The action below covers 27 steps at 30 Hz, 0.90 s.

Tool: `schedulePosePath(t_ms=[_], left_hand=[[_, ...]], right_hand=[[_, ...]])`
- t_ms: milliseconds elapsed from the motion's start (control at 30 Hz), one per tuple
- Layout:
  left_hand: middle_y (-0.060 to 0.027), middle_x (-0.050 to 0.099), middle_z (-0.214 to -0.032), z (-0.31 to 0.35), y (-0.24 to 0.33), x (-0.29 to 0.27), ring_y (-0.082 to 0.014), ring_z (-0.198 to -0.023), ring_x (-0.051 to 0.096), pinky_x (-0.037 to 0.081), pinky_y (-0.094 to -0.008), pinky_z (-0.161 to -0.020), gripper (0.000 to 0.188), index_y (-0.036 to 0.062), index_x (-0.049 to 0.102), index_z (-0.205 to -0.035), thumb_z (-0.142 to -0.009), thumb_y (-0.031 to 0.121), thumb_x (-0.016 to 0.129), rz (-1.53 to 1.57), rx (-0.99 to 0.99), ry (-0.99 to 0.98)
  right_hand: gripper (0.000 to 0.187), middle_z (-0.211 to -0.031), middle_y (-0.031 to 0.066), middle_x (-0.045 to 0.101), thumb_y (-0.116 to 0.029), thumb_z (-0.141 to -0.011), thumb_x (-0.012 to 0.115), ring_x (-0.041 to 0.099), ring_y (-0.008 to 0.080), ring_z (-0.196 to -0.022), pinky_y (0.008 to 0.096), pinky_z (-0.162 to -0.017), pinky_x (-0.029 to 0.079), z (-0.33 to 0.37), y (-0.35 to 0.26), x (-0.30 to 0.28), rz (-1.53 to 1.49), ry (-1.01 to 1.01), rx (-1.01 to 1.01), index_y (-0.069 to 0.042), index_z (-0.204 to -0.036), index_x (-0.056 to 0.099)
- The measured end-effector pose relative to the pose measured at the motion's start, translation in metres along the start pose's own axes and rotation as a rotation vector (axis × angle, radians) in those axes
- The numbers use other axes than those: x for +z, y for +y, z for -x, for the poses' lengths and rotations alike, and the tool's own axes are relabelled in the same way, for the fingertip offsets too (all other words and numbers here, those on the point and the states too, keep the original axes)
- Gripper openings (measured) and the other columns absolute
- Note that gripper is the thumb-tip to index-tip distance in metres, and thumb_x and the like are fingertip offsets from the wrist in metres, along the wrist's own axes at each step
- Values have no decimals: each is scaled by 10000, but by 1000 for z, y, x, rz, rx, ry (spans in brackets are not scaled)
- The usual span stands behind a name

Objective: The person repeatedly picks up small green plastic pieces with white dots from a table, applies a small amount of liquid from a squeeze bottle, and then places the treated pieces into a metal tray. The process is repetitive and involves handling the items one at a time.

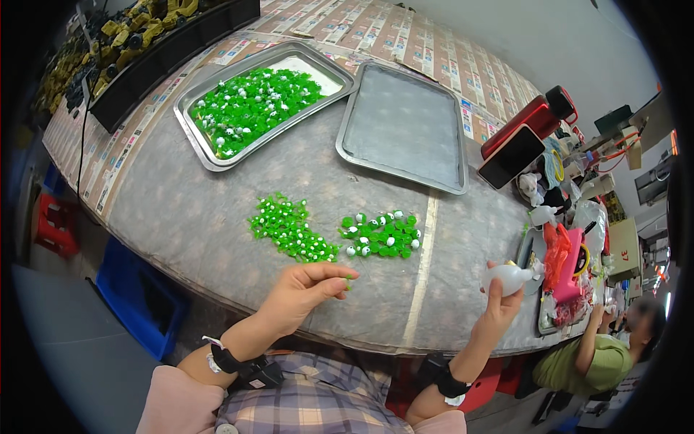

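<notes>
My left hand [298,293] is closed in a pinch on a small green piece [348,282], held just above the grey table cover. My right hand [499,302] wraps round a white translucent squeeze bottle [509,278], its narrow end pointing right. Beyond my left hand lies a pile of small green pieces with white spots [289,228]. Right of that pile is a group of larger green pieces with white balls [383,236]. A metal tray [211,165] farther off holds many green pieces with white balls.
A second metal tray [405,123] with a grey bottom lies beside the first. A phone [512,157] leans by a red bottle [522,121]. Right of my right hand sit a pink container [571,267] and plastic bags. A co-worker in a green top [606,362] sits at right.
</notes>
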<state>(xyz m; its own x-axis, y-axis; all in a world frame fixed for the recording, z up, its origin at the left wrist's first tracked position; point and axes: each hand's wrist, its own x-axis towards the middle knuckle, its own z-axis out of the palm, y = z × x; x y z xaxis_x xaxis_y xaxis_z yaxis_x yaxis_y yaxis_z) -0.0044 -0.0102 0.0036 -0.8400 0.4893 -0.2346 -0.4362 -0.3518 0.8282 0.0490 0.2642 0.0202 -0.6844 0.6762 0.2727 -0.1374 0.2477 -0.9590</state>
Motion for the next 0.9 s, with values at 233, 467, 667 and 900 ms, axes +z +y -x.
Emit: schedulePosePath(t_ms=[233,467,667,900], left_hand=[[-59,573,-846,-1,-4,6,-110,-762,547,451,-233,-704,214,-7,547,-988,-796,76,507,151,-99,-68],[-77,582,-830,-1,-8,7,-124,-743,566,471,-241,-688,195,-5,548,-961,-783,70,524,258,-167,-64],[-72,583,-783,-2,-11,5,-122,-711,572,481,-241,-659,120,9,546,-871,-767,68,548,329,-209,-56],[-54,575,-746,-1,-13,4,-108,-674,560,473,-231,-637,101,24,543,-838,-762,88,562,344,-213,-83]], right_hand=[[581,-766,71,475,-457,-686,593,474,129,-712,232,-608,378,27,-45,25,-32,-58,-209,15,-972,411],[643,-707,41,384,-535,-564,656,399,127,-643,239,-534,336,44,-63,65,-95,20,-235,-26,-858,396],[663,-608,8,322,-601,-497,648,344,134,-523,255,-461,289,59,-62,93,-158,127,-279,-59,-736,351],[602,-615,0,352,-535,-540,672,354,134,-501,263,-464,299,64,-51,95,-132,-29,-399,-56,-768,387]])
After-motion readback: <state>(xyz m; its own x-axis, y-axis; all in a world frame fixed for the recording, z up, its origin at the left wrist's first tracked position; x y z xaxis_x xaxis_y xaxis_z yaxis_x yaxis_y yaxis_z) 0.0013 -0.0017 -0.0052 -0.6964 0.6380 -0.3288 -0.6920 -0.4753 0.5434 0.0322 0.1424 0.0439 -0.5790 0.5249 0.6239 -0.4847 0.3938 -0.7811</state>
